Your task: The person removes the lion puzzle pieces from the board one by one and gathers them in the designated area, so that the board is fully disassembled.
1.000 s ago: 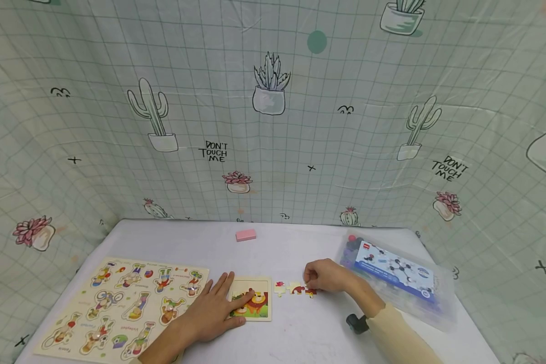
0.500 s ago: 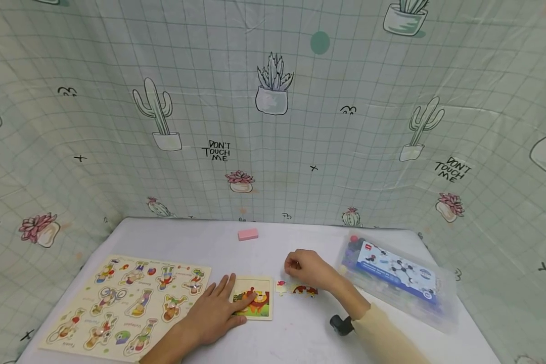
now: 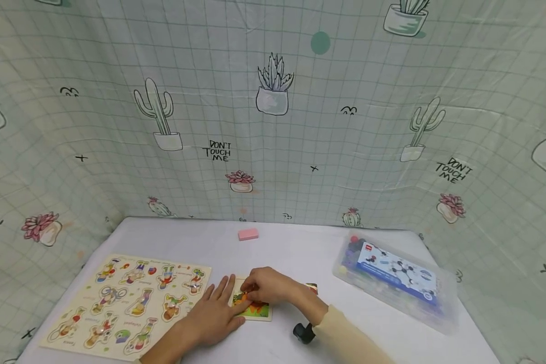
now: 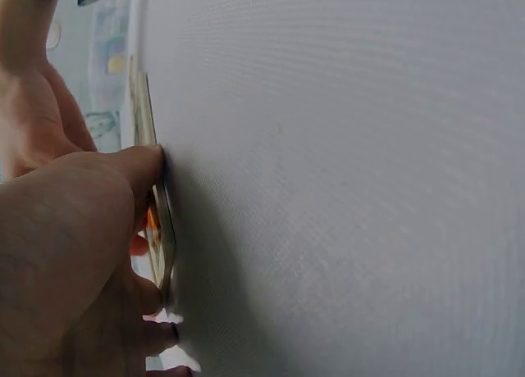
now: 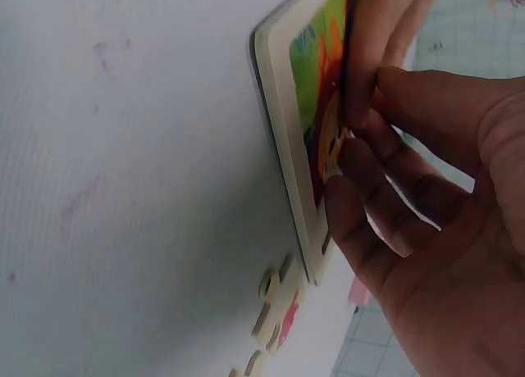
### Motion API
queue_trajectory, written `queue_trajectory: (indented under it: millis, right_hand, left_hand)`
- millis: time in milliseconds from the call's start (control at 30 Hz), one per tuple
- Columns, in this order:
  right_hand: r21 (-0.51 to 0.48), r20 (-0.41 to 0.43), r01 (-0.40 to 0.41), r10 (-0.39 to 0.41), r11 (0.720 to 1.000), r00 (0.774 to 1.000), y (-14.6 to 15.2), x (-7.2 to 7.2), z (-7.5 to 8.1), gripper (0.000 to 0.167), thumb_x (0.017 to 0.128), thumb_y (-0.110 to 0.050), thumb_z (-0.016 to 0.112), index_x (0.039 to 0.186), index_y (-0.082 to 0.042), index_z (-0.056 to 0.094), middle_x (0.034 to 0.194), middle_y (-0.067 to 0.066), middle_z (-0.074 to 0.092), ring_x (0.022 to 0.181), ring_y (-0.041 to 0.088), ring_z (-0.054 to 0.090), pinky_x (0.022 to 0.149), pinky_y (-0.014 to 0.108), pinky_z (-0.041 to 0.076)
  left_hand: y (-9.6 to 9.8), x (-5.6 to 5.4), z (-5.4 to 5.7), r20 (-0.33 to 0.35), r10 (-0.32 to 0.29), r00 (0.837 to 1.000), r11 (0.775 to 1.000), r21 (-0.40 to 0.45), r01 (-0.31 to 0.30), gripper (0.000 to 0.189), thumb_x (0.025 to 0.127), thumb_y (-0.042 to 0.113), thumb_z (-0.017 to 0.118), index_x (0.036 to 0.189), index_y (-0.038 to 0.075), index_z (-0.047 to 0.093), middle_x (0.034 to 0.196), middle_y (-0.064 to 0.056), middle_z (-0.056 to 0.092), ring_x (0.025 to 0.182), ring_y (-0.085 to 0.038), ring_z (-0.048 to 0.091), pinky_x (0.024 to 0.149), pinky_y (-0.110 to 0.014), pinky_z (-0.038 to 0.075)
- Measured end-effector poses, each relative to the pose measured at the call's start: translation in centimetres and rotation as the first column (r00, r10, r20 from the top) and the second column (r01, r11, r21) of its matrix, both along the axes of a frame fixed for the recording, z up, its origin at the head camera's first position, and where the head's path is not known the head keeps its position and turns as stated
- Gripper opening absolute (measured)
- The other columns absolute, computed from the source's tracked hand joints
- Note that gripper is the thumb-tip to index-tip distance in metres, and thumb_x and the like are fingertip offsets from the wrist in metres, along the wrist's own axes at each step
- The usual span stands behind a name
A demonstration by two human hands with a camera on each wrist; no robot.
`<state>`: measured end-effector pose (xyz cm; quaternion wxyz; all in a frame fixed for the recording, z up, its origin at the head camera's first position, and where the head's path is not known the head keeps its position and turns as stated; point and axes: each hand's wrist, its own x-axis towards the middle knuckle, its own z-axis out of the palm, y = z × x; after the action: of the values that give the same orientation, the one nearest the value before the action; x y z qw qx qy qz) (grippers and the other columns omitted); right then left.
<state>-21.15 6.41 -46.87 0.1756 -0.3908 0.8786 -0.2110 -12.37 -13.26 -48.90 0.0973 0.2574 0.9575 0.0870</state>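
My left hand (image 3: 211, 316) lies spread over the left side of a small wooden lion jigsaw puzzle (image 3: 258, 318). Its index finger reaches onto the picture, and the thumb touches the near edge of the puzzle board (image 4: 168, 225) in the left wrist view. My right hand (image 3: 270, 287) is over the puzzle's upper part, thumb and fingertips drawn together as they hold a puzzle piece down against the picture; the fingers hide that piece. In the right wrist view the board's pale frame (image 5: 283, 123) shows, with a loose puzzle piece (image 5: 279, 311) beside its corner.
A larger wooden puzzle board (image 3: 132, 308) with sports figures lies at the left. A pink block (image 3: 247, 234) sits at the back. On the right is a clear plastic case (image 3: 393, 278) with a blue label. Another loose piece (image 3: 312, 287) shows behind my right wrist.
My right hand has moved left from the loose pieces, lifting slightly, then lowered onto the small puzzle. The left hand stays on the board.
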Motion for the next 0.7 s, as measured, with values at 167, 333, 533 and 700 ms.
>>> queue_trajectory:
  millis: [167, 333, 533, 700]
  right_hand:
    - [0.03, -0.042, -0.035, 0.037, 0.999, 0.998, -0.49, 0.18, -0.21, 0.027, 0.096, -0.017, 0.068, 0.122, -0.012, 0.074, 0.102, -0.008, 0.065, 0.088, -0.001, 0.055, 0.086, 0.02, 0.049]
    - [0.031, -0.072, -0.068, 0.07, 0.997, 0.995, -0.7, 0.12, -0.41, 0.027, 0.098, -0.014, 0.064, 0.123, -0.011, 0.074, 0.106, -0.006, 0.066, 0.094, -0.001, 0.056, 0.09, 0.019, 0.048]
    - [-0.002, -0.075, -0.056, 0.056, 0.998, 0.996, -0.95, 0.15, -0.6, 0.027, 0.097, -0.007, 0.061, 0.12, -0.011, 0.075, 0.105, -0.006, 0.067, 0.095, -0.001, 0.057, 0.091, 0.02, 0.048]
    - [-0.022, -0.059, -0.025, 0.024, 0.999, 0.998, -1.14, 0.06, -0.81, 0.026, 0.097, -0.005, 0.06, 0.117, -0.01, 0.076, 0.104, -0.006, 0.067, 0.095, 0.0, 0.058, 0.093, 0.021, 0.048]
  left_hand:
    - [0.07, 0.15, 0.14, 0.011, -0.002, 1.0, 1.0, -0.015, 0.002, 0.051, 0.105, 0.051, 0.043, 0.151, 0.031, 0.049, 0.164, -0.027, 0.017, 0.152, -0.044, 0.015, 0.114, -0.064, 0.025]
    - [0.09, 0.16, 0.42, 0.029, 0.011, 1.0, 0.999, -0.036, -0.01, 0.051, 0.104, 0.052, 0.043, 0.152, 0.033, 0.047, 0.165, -0.025, 0.016, 0.152, -0.042, 0.014, 0.115, -0.063, 0.024]
    - [0.06, 0.06, 0.63, 0.048, 0.011, 0.999, 1.0, -0.025, -0.01, 0.051, 0.104, 0.052, 0.044, 0.152, 0.034, 0.046, 0.165, -0.025, 0.015, 0.153, -0.042, 0.014, 0.115, -0.063, 0.024]
    - [0.04, -0.01, 0.67, 0.053, 0.004, 0.999, 1.0, -0.018, -0.003, 0.051, 0.104, 0.051, 0.044, 0.152, 0.034, 0.046, 0.165, -0.025, 0.015, 0.152, -0.042, 0.014, 0.115, -0.063, 0.024]
